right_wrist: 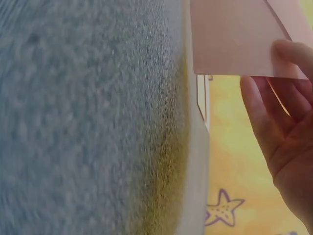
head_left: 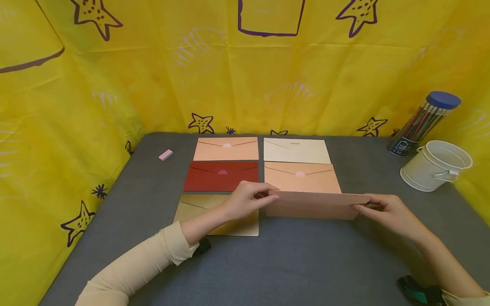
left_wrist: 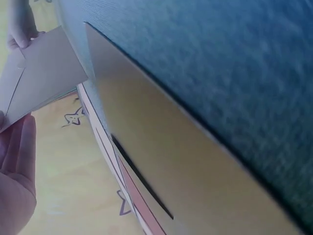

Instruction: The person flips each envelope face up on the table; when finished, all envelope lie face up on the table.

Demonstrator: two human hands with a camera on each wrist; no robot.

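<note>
Both hands hold a dusty-pink envelope (head_left: 311, 205) by its two short ends, tilted up above the table. My left hand (head_left: 245, 200) pinches its left end, and my right hand (head_left: 392, 212) pinches the right end between thumb and fingers. In the right wrist view, the thumb lies on the face of the envelope (right_wrist: 234, 39) with the fingers behind it. Just beyond it lies a peach envelope (head_left: 298, 177) with a round pale seal. Under the left forearm is a gold envelope (head_left: 239, 223), partly covered by the arm and hand.
Also laid out in rows are a red envelope (head_left: 220, 180), another peach envelope (head_left: 226, 151) and a cream envelope (head_left: 296, 151). A pink eraser (head_left: 166, 155) lies at left. At far right stand a white bucket (head_left: 428, 168) and a blue-lidded pencil tube (head_left: 415, 123). Yellow cloth (head_left: 245, 76) hangs behind.
</note>
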